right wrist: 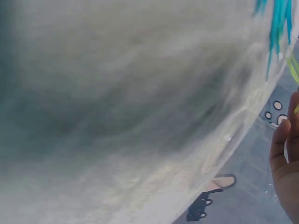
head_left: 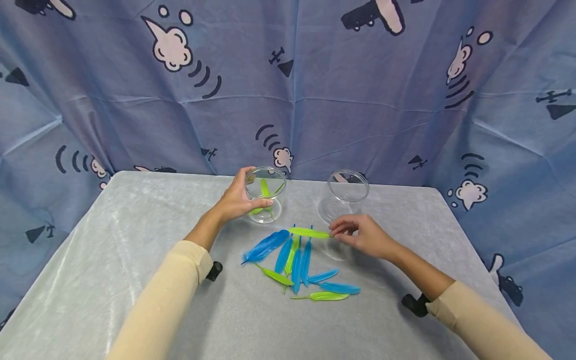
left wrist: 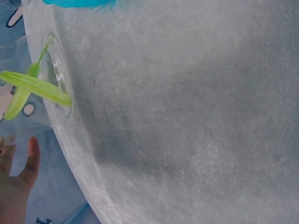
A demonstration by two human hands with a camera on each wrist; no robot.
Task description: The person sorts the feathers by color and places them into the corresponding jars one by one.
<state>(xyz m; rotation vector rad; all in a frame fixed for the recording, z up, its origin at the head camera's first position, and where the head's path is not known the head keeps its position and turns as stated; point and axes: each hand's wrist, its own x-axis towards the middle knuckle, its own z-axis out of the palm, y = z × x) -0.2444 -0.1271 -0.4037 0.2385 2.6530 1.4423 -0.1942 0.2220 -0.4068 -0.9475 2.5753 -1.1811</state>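
My left hand grips a clear plastic jar near its rim, thumb in front and fingers behind. Inside this jar lie green feathers, and two of them cross in the left wrist view. Between thumb and fingertips, my right hand pinches the end of a green feather, which points left over the top of the feather pile. Loose blue feathers and green feathers are spread on the table before me. The right wrist view is blurred and catches only part of the hand.
A second clear jar stands just beyond my right hand. Grey cloth covers the table. Behind its far edge hangs a blue patterned curtain. A black wrist device sits at each sleeve cuff.
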